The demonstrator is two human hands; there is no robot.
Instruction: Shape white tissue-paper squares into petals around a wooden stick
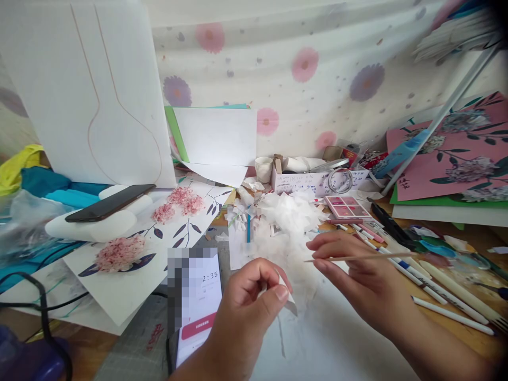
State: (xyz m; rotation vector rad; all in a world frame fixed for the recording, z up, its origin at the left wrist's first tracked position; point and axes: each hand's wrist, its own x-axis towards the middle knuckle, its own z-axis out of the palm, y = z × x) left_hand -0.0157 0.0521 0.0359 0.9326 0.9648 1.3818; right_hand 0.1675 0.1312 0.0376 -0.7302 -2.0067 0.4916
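Note:
My left hand [254,304] pinches a small piece of white paper [291,304] between thumb and fingers, low in the middle of the view. To its right, my right hand [357,275] grips a thin wooden stick [369,257], its pointed end turned left toward the paper. Stick and paper are apart. Behind both hands lies a loose heap of thin white paper pieces [291,211], with some wispy ones nearer the hands. Beneath them is a white sheet [317,344] with a thin grey line on it.
On the left, a lit phone [198,296] and a sheet with pink flower clusters [119,254]; a dark phone [111,202] rests on a white stand. Several pens [452,315] and a pink palette [347,207] lie right. Paper cups [264,169] and a written-on box [317,181] stand behind.

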